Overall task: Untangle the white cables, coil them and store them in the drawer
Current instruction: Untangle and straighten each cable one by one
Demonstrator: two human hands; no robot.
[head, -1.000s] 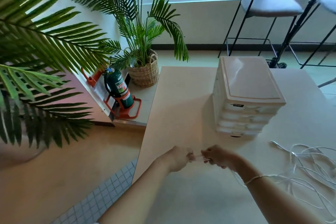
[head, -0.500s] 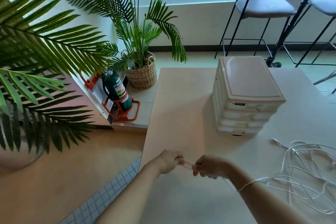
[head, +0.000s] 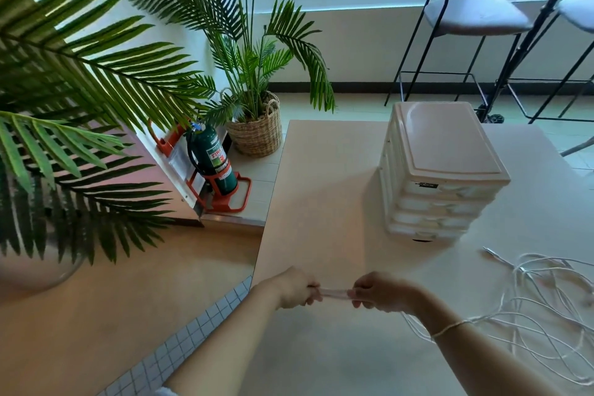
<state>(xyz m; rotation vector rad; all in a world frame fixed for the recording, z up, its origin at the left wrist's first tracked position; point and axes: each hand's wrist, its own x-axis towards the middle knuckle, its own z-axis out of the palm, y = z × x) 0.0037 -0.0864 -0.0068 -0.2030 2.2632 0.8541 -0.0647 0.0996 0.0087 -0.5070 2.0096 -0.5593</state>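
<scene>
A tangle of white cables [head: 540, 309] lies on the table at the right. One short stretch of white cable [head: 334, 292] runs taut between my two hands near the table's front left corner. My left hand [head: 294, 289] grips one end of that stretch in a fist. My right hand [head: 381, 292] pinches the other end, and the cable trails from under it back to the tangle. A white plastic drawer unit [head: 440, 170] with several shut drawers stands on the table beyond my hands.
The beige table [head: 321, 202] ends at its left edge close to my left hand. Left of it on the floor are a green fire extinguisher [head: 212, 161] in a red stand and a potted palm in a basket [head: 257, 132]. Bar stools [head: 475, 16] stand behind.
My hands have drawn slightly apart, so a longer stretch of cable shows between them. The camera has shifted a little; the tangle and drawer unit have not moved.
</scene>
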